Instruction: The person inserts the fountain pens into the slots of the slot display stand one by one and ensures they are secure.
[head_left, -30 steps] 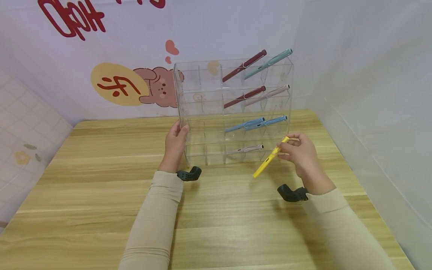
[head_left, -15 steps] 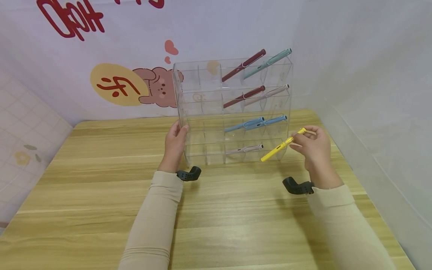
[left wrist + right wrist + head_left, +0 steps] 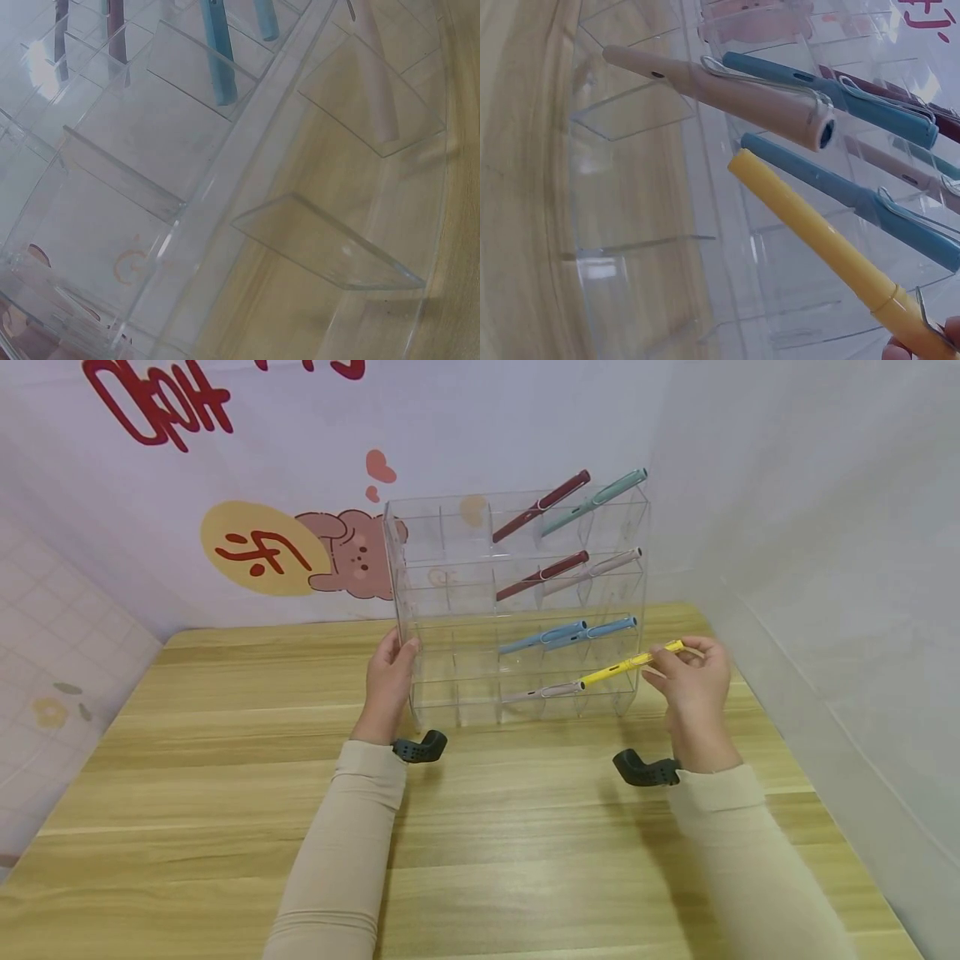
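Observation:
My left hand (image 3: 390, 681) holds the left side panel of a clear acrylic pen rack (image 3: 472, 685) standing on the table. At the rack's lower right, my right hand (image 3: 693, 693) pinches a yellow pen (image 3: 615, 671) near its clip end. The pen slants, its other end pointing left. In the right wrist view the yellow pen (image 3: 817, 232) is in front of the rack, close to a pale pink pen (image 3: 727, 94) on the lowest tier. Just above lie two blue pens (image 3: 543, 637). A pale pink pen (image 3: 379, 82) also shows through the acrylic in the left wrist view.
Higher tiers carry two dark red pens (image 3: 543, 506), a teal pen (image 3: 596, 502) and another pale pen (image 3: 592, 572). A printed cloth (image 3: 525, 427) hangs behind, and a white side wall (image 3: 810, 610) borders the wooden table (image 3: 510, 843) on the right.
My right hand has moved right and up with the yellow pen, then slightly left. The pen has turned flatter, its free end now near the pale pen's clip end. My left hand stays put.

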Available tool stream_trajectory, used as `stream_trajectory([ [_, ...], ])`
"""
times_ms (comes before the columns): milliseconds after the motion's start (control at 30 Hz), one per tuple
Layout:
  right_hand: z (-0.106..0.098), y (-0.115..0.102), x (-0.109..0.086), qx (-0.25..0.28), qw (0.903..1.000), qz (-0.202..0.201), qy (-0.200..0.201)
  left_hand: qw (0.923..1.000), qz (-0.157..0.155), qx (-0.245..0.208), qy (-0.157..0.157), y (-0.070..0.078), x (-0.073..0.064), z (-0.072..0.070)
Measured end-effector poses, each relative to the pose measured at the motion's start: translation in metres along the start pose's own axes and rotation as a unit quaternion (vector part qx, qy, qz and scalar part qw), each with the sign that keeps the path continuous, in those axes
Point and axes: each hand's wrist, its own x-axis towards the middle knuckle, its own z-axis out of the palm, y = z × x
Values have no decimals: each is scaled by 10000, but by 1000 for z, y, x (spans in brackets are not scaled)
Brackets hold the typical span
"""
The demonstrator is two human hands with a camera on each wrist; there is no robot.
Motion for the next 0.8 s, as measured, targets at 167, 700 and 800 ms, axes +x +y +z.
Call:
stream_trajectory([
  [167, 5, 9, -1, -45, 10000, 6, 20, 10000, -21, 5, -27, 0, -1, 0],
  [700, 18, 42, -2, -94, 9995, -280, 59, 10000, -15, -46, -25, 1, -2, 0],
  [800, 20, 47, -4, -147, 9994, -318, 19, 10000, -16, -34, -11, 2, -2, 0],
])
